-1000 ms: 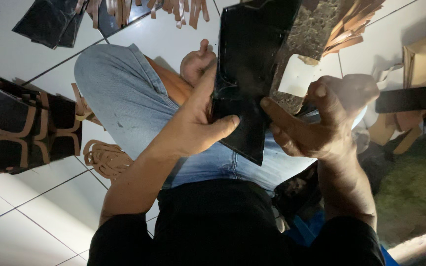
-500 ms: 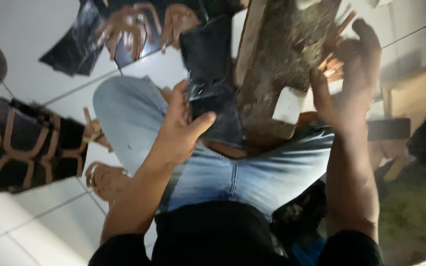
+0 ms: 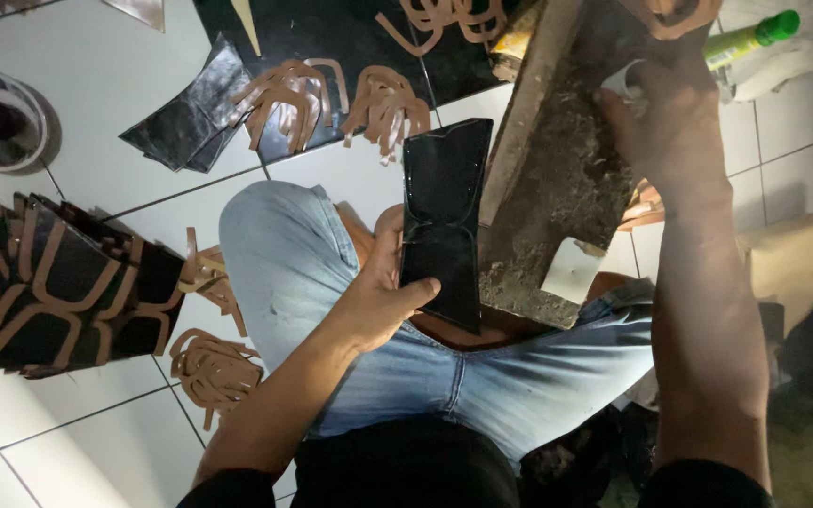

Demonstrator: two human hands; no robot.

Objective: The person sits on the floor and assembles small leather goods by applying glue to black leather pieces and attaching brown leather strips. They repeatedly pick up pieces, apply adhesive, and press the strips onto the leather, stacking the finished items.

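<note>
Head view: I'm gripping the black leather piece (image 3: 441, 221) in my left hand (image 3: 380, 292), thumb pinching; my right hand (image 3: 672, 122) is resting on the wooden block (image 3: 557, 179), fingers unclear.

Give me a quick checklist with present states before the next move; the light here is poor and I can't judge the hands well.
1. Left hand grips the black glossy piece: ok, thumb across its lower part.
2. Piece supported: ok, it rests over the knee in blue jeans.
3. Right hand on the worn wooden block: ok, resting at its far end.
4. What the right hand holds: cannot tell, too dark.
5. Green-capped bottle within reach: ok, just beyond the right hand.
6. Tan strap cutouts apart from the piece: ok, on the floor ahead.
</note>
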